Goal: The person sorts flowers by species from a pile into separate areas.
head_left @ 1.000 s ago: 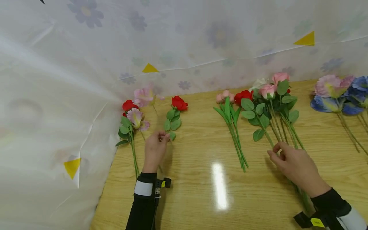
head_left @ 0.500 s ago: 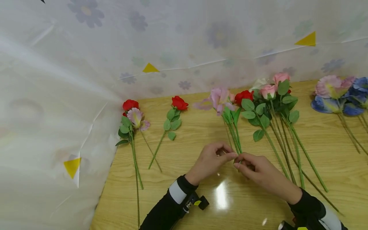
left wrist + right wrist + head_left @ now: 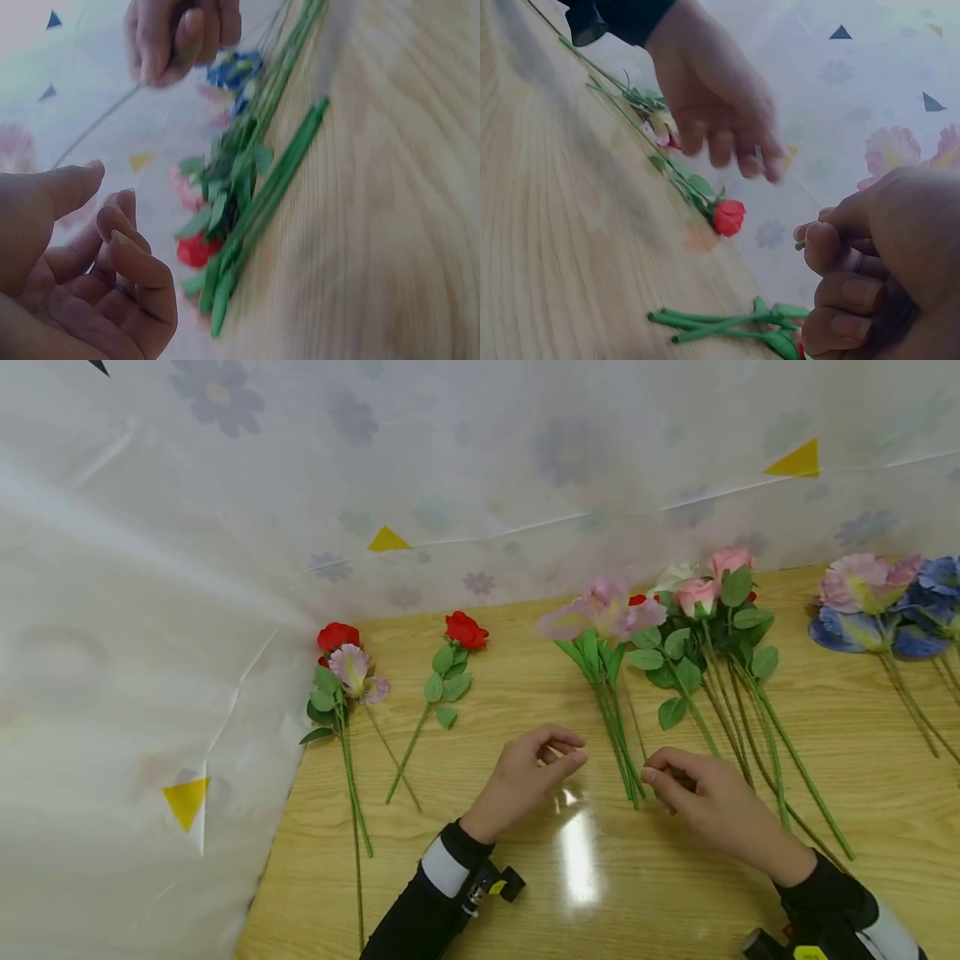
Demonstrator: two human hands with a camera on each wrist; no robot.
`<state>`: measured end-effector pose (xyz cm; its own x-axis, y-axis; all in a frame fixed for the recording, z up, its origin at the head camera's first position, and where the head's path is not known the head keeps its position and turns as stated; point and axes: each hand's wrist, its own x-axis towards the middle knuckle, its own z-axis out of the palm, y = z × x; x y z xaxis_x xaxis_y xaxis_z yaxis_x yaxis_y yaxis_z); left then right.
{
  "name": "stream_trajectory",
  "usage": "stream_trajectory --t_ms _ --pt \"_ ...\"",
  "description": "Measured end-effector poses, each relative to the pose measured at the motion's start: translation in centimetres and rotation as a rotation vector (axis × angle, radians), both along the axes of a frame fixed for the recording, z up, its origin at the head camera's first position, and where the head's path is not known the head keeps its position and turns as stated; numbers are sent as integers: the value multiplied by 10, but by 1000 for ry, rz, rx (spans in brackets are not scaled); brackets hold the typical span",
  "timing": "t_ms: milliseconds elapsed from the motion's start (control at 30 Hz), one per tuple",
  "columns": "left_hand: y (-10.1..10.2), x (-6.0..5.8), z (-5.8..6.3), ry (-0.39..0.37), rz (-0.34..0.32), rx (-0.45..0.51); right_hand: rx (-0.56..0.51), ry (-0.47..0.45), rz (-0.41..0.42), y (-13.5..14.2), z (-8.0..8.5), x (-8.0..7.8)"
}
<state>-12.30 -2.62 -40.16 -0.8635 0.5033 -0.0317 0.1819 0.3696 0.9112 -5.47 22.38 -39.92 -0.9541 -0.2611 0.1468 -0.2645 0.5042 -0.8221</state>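
Observation:
A lilac-pink iris (image 3: 600,610) is held up over the green-stemmed pink tulips (image 3: 618,739) on the table. My right hand (image 3: 705,797) pinches its thin stem between thumb and fingertips; in the left wrist view that stem (image 3: 97,124) slants down from the right fingers. Its ruffled bloom (image 3: 892,150) shows beyond the hand in the right wrist view. My left hand (image 3: 525,777) hovers left of the tulip stems, its fingers loosely bent and holding nothing. In the left wrist view, a gap separates the left thumb from the fingers (image 3: 142,270).
Roses in pink, red and white (image 3: 697,597) lie right of the tulips. Blue and pink irises (image 3: 862,610) are at the far right. A single red rose (image 3: 465,631) and a red-and-lilac bunch (image 3: 341,672) lie left. A flowered sheet (image 3: 480,460) hangs behind the table.
The left hand carried the iris rightward from the left bunch to meet the right hand. Now the right hand alone holds it, and the left has let go and drawn slightly left.

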Motion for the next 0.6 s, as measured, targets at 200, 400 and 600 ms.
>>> stream_trajectory --t_ms 200,400,600 --pt "-51 -10 -7 55 191 -98 64 37 -68 24 3 -1" --pt "-104 -17 -15 270 440 -414 243 -32 -261 76 11 -2" --pt "-141 -16 -26 334 571 -678 407 -100 -470 134 3 -8"
